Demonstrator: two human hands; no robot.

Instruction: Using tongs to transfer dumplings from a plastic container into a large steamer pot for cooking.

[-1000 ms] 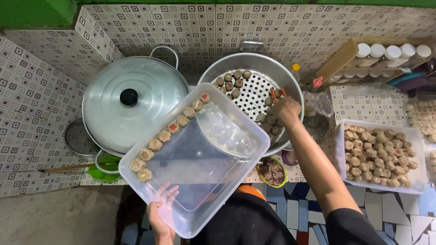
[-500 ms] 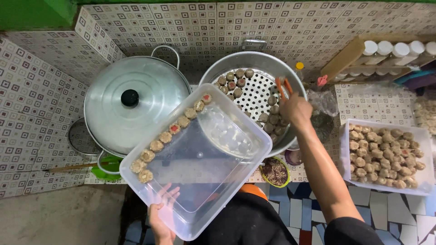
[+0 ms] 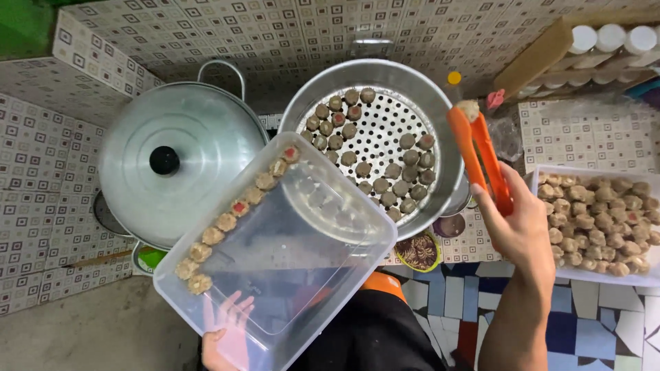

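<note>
Nearest to us, at the bottom of the frame, our left hand (image 3: 223,330) props up the clear plastic tub (image 3: 289,268) from underneath, fingers (image 3: 237,309) spread flat against its base and showing through the plastic; the tub tilts toward the upper left, and a single row of dumplings (image 3: 234,213) lies along its far left wall, the rest of its floor bare. To the right, our right hand (image 3: 522,230) is clenched round the handles of the orange tongs (image 3: 478,154), and this is what has changed: a second ago the hand was down over the steamer tray, its tongs among the pieces, and now it has come up and swung out to the right of the steamer's rim, the tong tips pinched on one pale dumpling (image 3: 469,108) in the upper right of the frame. We judge that one more piece has been lifted out and is on its way to the tub's row. Beyond, the perforated tray of the steamer (image 3: 375,137) holds many dumplings round its edges. A lidded pot (image 3: 175,161) stands at upper left, a second tub of dumplings (image 3: 598,216) sits at the right edge on the tiled desk (image 3: 41,158), and a small patterned bowl (image 3: 417,252) rests beneath the steamer.
</note>
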